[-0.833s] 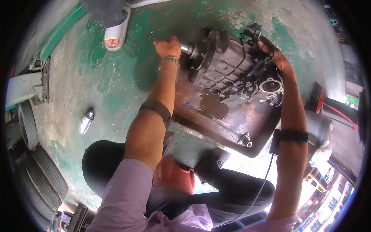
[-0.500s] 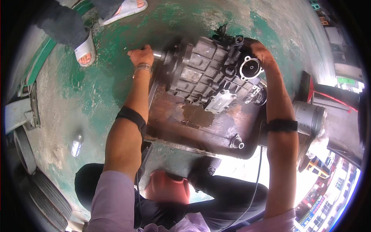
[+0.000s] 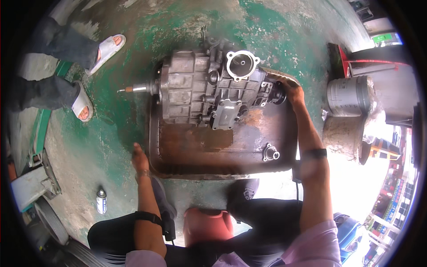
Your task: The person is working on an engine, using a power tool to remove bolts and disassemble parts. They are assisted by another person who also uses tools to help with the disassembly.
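Note:
A cast metal gearbox [image 3: 184, 84] lies in a shallow rusty metal tray [image 3: 154, 147], its splined shaft [image 3: 140, 88] pointing left and a round three-lobed opening [image 3: 242, 63] facing up. A flat cover plate [image 3: 227, 113] sits on its near side. A small flanged part [image 3: 271, 152] rests at the tray's front right. My left hand [image 3: 139, 158] is just outside the tray's left side, slightly blurred, fingers loosely apart and holding nothing. My right hand [image 3: 293, 92] has its fingers curled on the tray's back right rim, beside the gearbox's dark round flange [image 3: 278, 95].
Another person's two sandaled feet [image 3: 82, 102] stand at the left, by a green steel beam [image 3: 41, 133]. A spray can [image 3: 101, 202], tyres [image 3: 51, 220], a grey bucket [image 3: 347, 95] and a red stool [image 3: 208, 224] surround the work.
My left hand has left the shaft and come down and toward me. My right hand has moved from atop the gearbox to the rim. The gearbox now lies more level, shaft pointing left.

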Demonstrator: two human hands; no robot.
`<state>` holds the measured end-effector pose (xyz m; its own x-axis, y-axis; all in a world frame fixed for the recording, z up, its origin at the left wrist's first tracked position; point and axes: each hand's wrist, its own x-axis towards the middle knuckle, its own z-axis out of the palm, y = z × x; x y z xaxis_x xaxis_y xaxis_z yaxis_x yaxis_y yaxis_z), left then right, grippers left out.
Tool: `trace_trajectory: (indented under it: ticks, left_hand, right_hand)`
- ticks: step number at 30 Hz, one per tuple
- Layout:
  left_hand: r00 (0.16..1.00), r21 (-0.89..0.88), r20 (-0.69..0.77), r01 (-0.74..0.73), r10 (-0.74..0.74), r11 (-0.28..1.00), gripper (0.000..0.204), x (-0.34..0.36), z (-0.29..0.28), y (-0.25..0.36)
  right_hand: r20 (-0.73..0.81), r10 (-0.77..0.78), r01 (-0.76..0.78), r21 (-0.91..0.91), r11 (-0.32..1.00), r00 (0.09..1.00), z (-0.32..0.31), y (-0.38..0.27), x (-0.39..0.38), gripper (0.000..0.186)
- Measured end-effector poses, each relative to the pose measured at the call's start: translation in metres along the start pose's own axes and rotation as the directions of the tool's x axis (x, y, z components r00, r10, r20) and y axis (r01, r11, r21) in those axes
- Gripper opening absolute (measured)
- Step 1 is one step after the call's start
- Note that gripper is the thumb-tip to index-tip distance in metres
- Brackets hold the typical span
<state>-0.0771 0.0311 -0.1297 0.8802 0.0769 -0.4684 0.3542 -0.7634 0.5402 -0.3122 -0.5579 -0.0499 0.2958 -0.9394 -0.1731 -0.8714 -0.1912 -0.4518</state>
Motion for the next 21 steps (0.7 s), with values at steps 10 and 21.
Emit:
trace_trajectory:
  ticks: [10, 21]
  left_hand:
    - [0.99, -0.395, 0.031, -0.113, 0.136, 0.912, 0.071, -0.018, 0.017, -0.014]
    - [0.992, -0.427, 0.009, -0.11, 0.126, 0.897, 0.071, -0.032, 0.024, -0.002]
  right_hand:
    - [0.181, -0.289, 0.338, -0.384, 0.859, 0.94, 0.035, -0.004, -0.002, 0.041]
    - [0.08, -0.2, 0.215, -0.385, 0.898, 0.976, 0.024, 0.0, -0.061, 0.028]
